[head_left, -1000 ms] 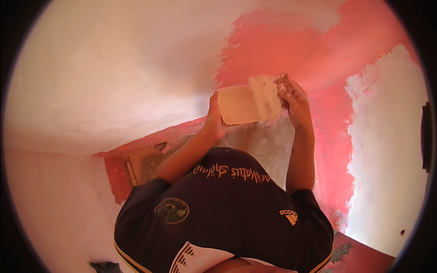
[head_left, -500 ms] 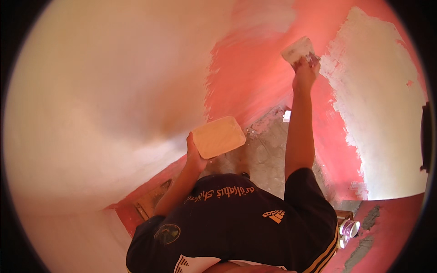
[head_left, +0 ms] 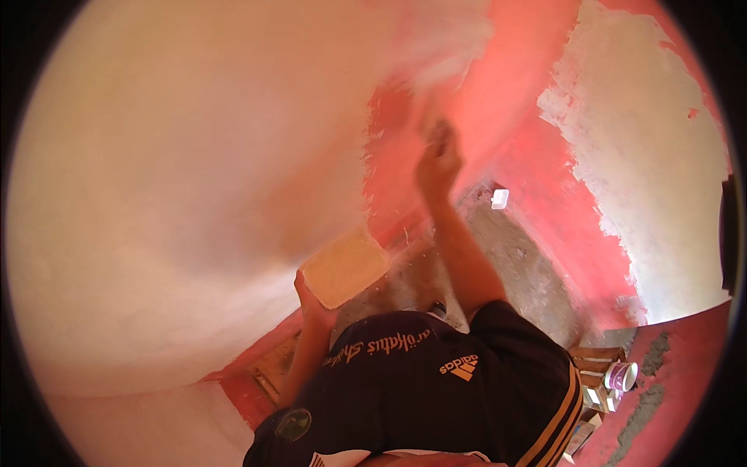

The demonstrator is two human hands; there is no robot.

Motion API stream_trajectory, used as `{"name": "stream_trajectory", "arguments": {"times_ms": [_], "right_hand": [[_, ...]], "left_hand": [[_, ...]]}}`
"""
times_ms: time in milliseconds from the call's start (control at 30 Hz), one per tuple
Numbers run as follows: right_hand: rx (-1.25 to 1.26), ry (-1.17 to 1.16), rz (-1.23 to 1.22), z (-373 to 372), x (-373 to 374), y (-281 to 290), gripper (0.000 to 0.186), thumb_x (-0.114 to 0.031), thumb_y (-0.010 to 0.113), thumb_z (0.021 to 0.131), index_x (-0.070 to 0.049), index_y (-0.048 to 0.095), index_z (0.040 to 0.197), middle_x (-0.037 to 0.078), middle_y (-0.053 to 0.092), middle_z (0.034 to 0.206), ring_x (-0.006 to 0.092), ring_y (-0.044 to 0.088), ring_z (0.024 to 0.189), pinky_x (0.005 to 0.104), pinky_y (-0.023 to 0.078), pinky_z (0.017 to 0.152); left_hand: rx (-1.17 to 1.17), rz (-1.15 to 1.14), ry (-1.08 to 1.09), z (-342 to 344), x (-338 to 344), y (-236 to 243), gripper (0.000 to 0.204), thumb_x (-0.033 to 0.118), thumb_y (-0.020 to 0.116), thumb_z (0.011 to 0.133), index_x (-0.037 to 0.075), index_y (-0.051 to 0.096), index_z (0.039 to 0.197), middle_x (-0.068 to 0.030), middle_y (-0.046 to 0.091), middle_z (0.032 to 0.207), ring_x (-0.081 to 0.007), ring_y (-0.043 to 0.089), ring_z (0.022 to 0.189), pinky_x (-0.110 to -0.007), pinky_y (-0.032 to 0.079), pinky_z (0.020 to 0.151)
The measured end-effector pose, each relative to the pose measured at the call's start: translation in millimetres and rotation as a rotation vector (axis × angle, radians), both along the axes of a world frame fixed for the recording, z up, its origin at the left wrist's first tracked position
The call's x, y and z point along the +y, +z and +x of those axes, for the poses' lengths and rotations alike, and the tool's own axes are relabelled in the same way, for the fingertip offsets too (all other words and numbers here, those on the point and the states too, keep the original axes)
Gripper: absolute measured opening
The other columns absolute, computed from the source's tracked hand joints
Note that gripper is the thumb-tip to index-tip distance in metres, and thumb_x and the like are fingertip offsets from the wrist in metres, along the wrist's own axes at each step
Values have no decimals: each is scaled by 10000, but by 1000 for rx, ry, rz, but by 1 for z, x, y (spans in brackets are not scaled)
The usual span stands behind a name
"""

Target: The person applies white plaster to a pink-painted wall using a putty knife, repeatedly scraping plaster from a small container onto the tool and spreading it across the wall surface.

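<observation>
My left hand [head_left: 313,305] is closed on the near-left edge of a cream rectangular tub [head_left: 346,271], held low in front of my chest beside the wall. Up ahead, my right hand [head_left: 437,171] grips a wide putty knife [head_left: 430,117], smeared by motion. Its blade is over the red wall [head_left: 498,74], close to the ragged edge of the pale coat [head_left: 233,117] on the left. Whether the blade presses on the wall is hard to tell. Above it lies a thin, streaky pale smear [head_left: 443,47].
Another pale coated patch [head_left: 661,156] covers the right wall. A small white container [head_left: 499,198] sits at the corner of the grey, stained floor [head_left: 510,249]. Behind my right side are a wooden piece [head_left: 595,362] and a white and purple bucket [head_left: 622,377].
My right hand has swung left and down with the putty knife, from near the right wall to the red strip. The tub in my left hand has shifted slightly left and lower in view.
</observation>
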State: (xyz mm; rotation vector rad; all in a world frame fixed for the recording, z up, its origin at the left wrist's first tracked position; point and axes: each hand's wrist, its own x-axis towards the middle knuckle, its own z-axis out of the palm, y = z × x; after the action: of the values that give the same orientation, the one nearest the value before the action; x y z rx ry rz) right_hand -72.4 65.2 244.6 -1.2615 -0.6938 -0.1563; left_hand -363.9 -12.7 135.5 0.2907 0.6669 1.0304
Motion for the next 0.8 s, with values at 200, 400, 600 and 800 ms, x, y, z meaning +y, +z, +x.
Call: {"name": "stream_trajectory", "arguments": {"times_ms": [200,400,600,800], "right_hand": [[-130,-314,110,183,46,58,340,-231,446,1055,-49,675,1229,99,669,912,172,560,758,311,478,695],[-345,-27,18,-32,36,-1,350,-112,492,1000,-11,650,1296,163,700,1049,234,675,892,320,527,804],[39,-68,-16,73,15,16,461,-399,472,1086,11,643,963,-1,483,733,115,482,717,270,436,662],[88,-171,-264,195,70,-3,399,-277,463,1060,46,668,1175,172,722,964,224,667,853,380,508,746]], "left_hand": [[-17,76,72,-16,-11,3,340,192,603,946,-6,616,1222,-91,683,1134,-198,674,1005,-348,579,832],[206,400,139,-22,-18,11,352,9,725,840,-28,629,1176,-80,699,1052,-159,673,934,-311,571,777],[275,392,-11,-49,-11,-18,577,480,386,975,87,503,1381,-84,571,1348,-270,546,1227,-424,459,1015],[731,815,-185,-55,4,-59,665,583,267,1036,98,459,1450,-89,532,1445,-297,498,1339,-450,409,1120]]}}
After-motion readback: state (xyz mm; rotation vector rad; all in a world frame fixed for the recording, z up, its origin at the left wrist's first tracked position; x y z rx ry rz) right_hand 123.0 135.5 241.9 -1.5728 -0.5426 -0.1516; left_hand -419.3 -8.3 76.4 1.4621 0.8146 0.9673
